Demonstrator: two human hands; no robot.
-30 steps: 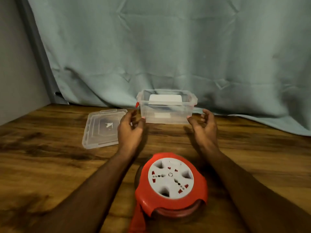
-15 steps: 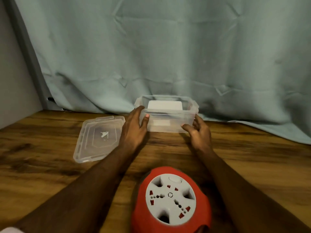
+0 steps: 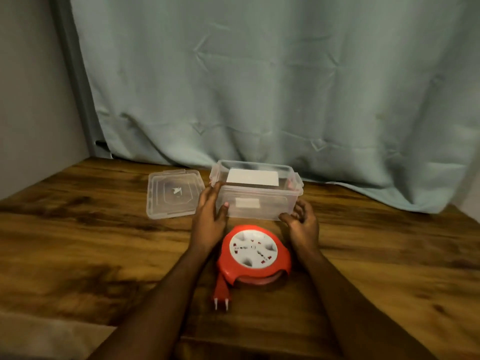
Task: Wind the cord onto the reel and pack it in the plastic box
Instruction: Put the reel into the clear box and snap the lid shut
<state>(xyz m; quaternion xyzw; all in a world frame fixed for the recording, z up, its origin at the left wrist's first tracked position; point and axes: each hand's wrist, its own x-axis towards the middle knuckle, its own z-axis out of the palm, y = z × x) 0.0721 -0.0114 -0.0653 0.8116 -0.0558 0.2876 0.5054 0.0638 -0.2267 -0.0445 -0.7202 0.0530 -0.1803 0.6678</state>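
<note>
A red cord reel [image 3: 255, 258] with a white socket face lies on the wooden table [image 3: 78, 242], its red plug [image 3: 221, 294] sticking out toward me. Just behind it stands the clear plastic box [image 3: 255, 194], open on top, with a white label inside. My left hand [image 3: 210, 216] grips the box's left end, thumb on the front wall. My right hand [image 3: 302, 222] holds the box's lower right corner with curled fingers. The box almost touches the reel.
The box's clear lid [image 3: 172, 193] lies flat to the left of the box. A pale green curtain [image 3: 259, 87] hangs behind the table, its hem draped on the far right. A grey wall [image 3: 31, 87] stands at the left.
Both hands closed on the box's ends and drew it toward me, up to the reel. The camera tipped back, so the plug is in view.
</note>
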